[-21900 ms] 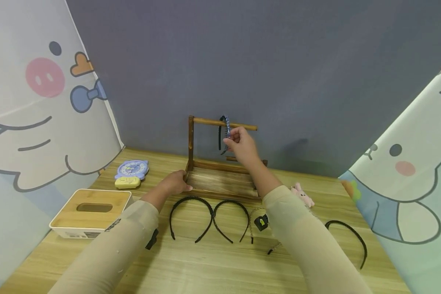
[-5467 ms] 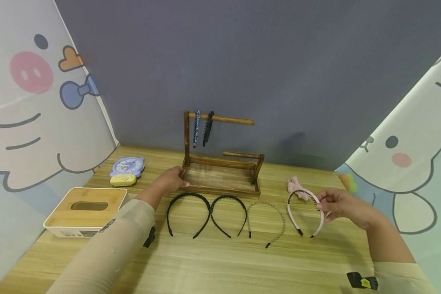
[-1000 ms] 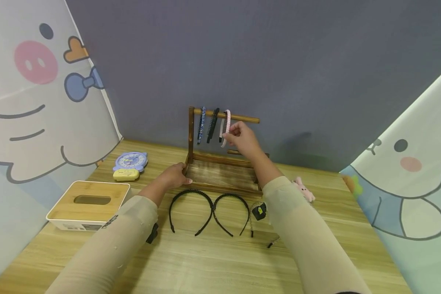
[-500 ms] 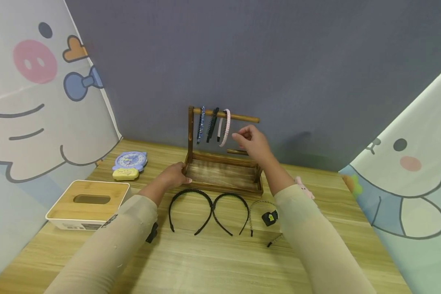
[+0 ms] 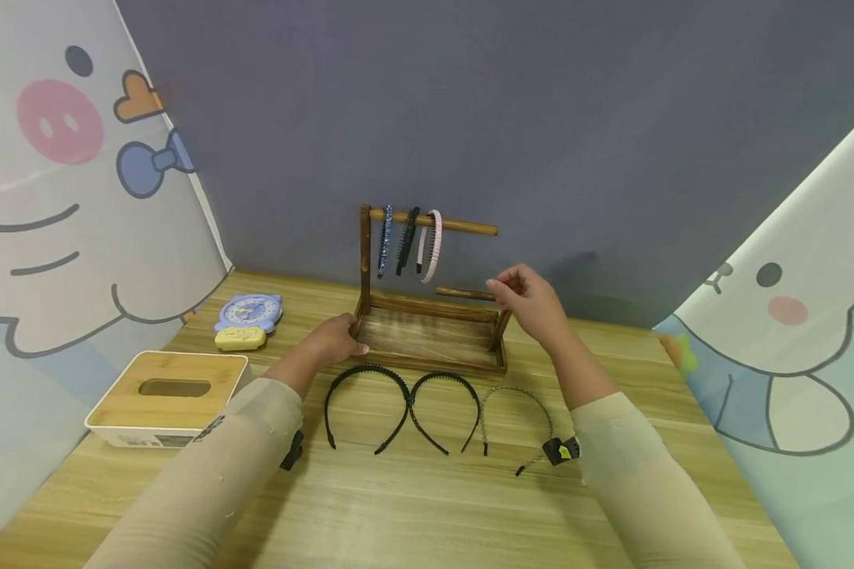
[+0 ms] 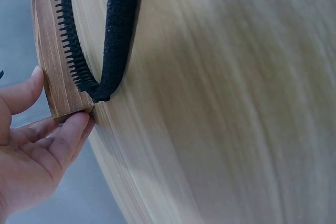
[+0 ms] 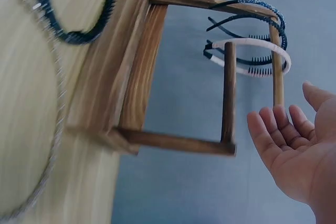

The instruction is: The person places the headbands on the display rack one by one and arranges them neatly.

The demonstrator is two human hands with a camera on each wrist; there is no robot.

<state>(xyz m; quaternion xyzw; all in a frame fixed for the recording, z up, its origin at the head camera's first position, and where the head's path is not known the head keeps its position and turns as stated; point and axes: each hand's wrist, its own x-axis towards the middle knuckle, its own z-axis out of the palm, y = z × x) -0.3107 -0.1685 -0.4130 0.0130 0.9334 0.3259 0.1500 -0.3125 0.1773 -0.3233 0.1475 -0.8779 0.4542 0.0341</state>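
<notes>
My left hand (image 5: 330,341) grips the left end of the wooden rack (image 5: 427,363), thumb and fingers around its corner in the left wrist view. From the upper bar hang a blue glittery headband (image 5: 386,241), a black headband (image 5: 407,243) and a pink headband (image 5: 436,251). My right hand (image 5: 532,304) holds nothing, fingers loosely bent, near the lower bar; the right wrist view shows it apart from the rack. On the table in front lie two black toothed headbands (image 5: 368,369) and a thin, metallic-looking headband (image 5: 519,389), partly covered by the right wrist strap.
A tissue box (image 5: 122,395) with a wooden lid stands at the left of the table (image 5: 398,506). Behind it sit a lilac toy clock (image 5: 251,310) and a small yellow case (image 5: 240,338). A grey wall (image 5: 576,142) rises behind the rack.
The pink headband, in my right hand on the table seconds ago, now hangs beside the black one. My right hand has let go and moved right and down. My left hand stays on the rack.
</notes>
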